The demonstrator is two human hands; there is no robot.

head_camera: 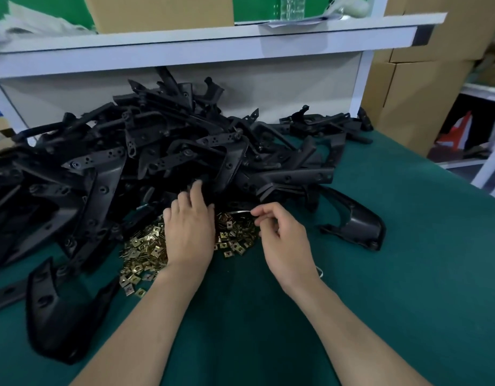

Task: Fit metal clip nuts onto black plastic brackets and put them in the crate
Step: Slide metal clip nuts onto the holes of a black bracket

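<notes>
Work surface: a green table mat (394, 288) covers the bench. A large pile of black plastic brackets (157, 151) fills the far and left part of the mat, reaching back to a white shelf frame (185, 43). One separate bracket (54, 316) lies at the near left. A second bracket (357, 221) lies to the right of the pile, apart from it.

Clip nuts: a loose heap of brass-coloured metal clip nuts (143, 254) lies on the mat at the near edge of the pile. It runs from the left of the hands to between them.

Left hand (189, 227): palm down above the heap. The fingers are extended and slightly spread. The fingertips reach the dark brackets at the near edge of the pile. No part is enclosed by the fingers.

Right hand (282, 240): just to the right of the left hand, apart from it. The fingers are curled inward, with the thumb and forefinger close together over the right end of the heap. A thin pale strip (240, 212) runs up to these fingertips. Whether the hand grips the strip or a clip nut cannot be determined.

Surroundings: cardboard boxes (424, 79) stand at the far right, beyond the bench.
</notes>
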